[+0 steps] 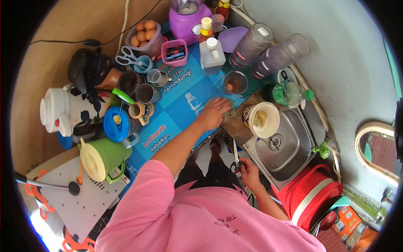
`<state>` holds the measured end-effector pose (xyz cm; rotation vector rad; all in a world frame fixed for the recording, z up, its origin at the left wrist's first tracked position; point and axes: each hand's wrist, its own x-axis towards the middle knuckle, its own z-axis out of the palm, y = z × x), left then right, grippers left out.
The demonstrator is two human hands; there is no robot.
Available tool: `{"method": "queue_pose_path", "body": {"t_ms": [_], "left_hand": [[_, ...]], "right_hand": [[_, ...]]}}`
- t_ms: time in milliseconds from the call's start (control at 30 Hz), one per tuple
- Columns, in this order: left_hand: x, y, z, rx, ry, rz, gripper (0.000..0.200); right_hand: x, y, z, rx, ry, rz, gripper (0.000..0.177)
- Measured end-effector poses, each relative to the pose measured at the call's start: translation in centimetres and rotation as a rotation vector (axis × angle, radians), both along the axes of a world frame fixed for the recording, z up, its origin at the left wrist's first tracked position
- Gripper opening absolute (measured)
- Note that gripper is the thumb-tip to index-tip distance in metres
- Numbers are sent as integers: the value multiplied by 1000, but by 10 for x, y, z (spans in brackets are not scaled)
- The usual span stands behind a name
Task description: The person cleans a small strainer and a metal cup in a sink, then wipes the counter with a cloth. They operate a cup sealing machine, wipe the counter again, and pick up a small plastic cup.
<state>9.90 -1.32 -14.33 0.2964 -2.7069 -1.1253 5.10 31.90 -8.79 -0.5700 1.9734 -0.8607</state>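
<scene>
My left hand [215,113] lies over a crumpled greyish-brown rag [229,112] on the blue printed table cover [174,111], its fingers curled onto the cloth. Close by on the right, a brown board or mat [236,126] lies under a white tub [268,119] with pale yellowish contents. Beyond the rag stands a clear cup [235,82] with a little brown liquid. Below the counter edge, my right hand [250,173] is closed around the black handles of a pair of scissors [236,157], whose blades point up toward the counter.
A steel sink [289,143] sits at the right, with a green-capped plastic bottle [289,94] behind it. Stacked cups [252,45], a white jug [212,56] and a purple blender [184,23] line the back. Mugs, an egg tub [145,40] and a green pitcher [103,157] stand left.
</scene>
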Motion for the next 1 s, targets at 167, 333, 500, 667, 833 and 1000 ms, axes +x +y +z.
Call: {"method": "queue_pose_path", "body": {"t_ms": [167, 333, 500, 667, 833, 1000], "left_hand": [[78, -12, -21, -220, -161, 304, 60], [22, -72, -19, -291, -68, 848, 59], [35, -51, -34, -423, -80, 478, 56], [209, 48, -27, -344, -264, 795, 57], [150, 30, -30, -307, -273, 1297, 62], [41, 7, -41, -406, -210, 883, 52]], "right_hand": [[-21, -5, 23, -6, -26, -29, 26], [-28, 0, 13, 39, -56, 12, 27], [-29, -2, 1, 0, -46, 58, 24], [-40, -12, 11, -60, -19, 122, 23], [-41, -22, 16, -53, -61, 173, 24], [-40, -37, 14, -82, -20, 286, 23]]}}
